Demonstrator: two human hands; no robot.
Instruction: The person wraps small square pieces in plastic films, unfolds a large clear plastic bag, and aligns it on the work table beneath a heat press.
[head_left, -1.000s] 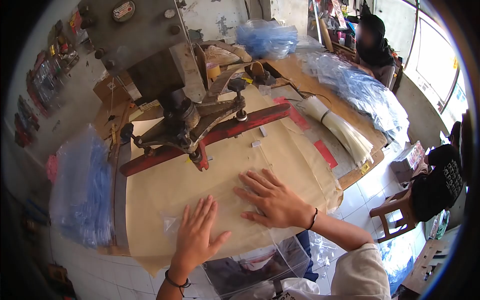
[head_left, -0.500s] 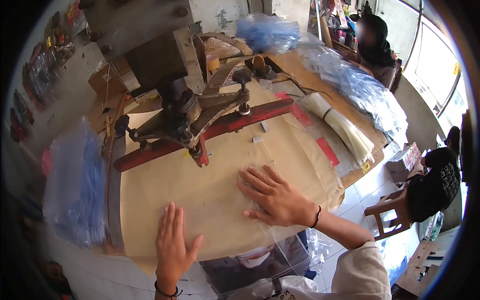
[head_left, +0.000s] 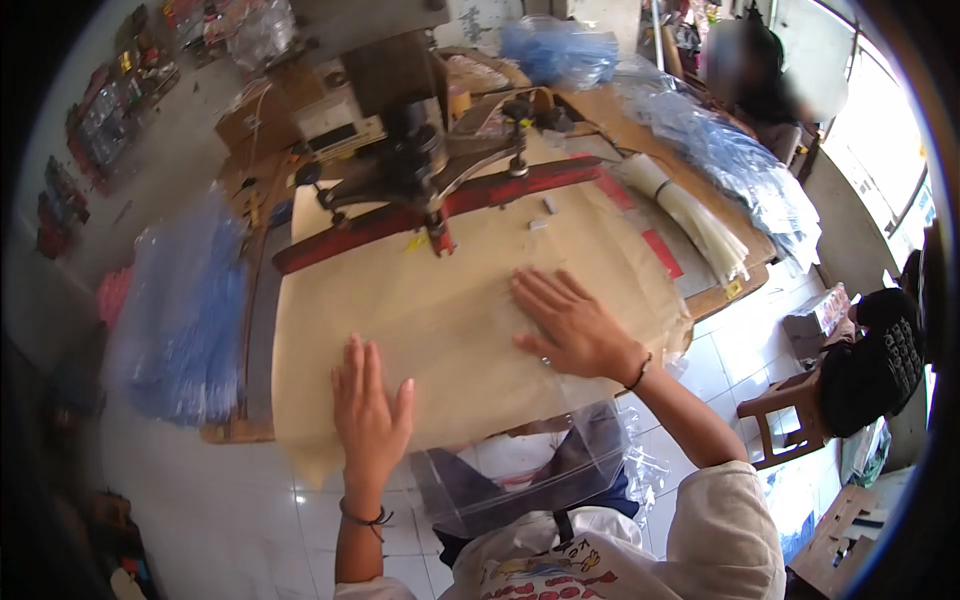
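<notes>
Both palms face down on a tan sheet [head_left: 330,320] that covers the worktable. My left hand [head_left: 371,405] lies near the sheet's front left part, fingers stretched forward. Farther right, my right hand [head_left: 570,325] rests flat with its fingers spread. Clear plastic [head_left: 520,465] hangs over the front edge below my hands, its upper part hard to make out on the sheet. Beyond the hands, a red bar [head_left: 350,240] on a dark metal machine arm [head_left: 420,165] crosses above the sheet. Two small grey blocks [head_left: 540,225] sit behind my right hand.
Blue-tinted plastic is stacked at the left [head_left: 185,310], the back [head_left: 560,52] and the right [head_left: 710,150]. A bundle of pale strips [head_left: 690,215] lies at the right. One person [head_left: 760,75] is at the back right, another [head_left: 875,360] near a brown stool [head_left: 785,410].
The camera view has shifted, so the table and machine appear farther up. My left hand has slid left, away from my right hand, which stays at about the same place on the sheet.
</notes>
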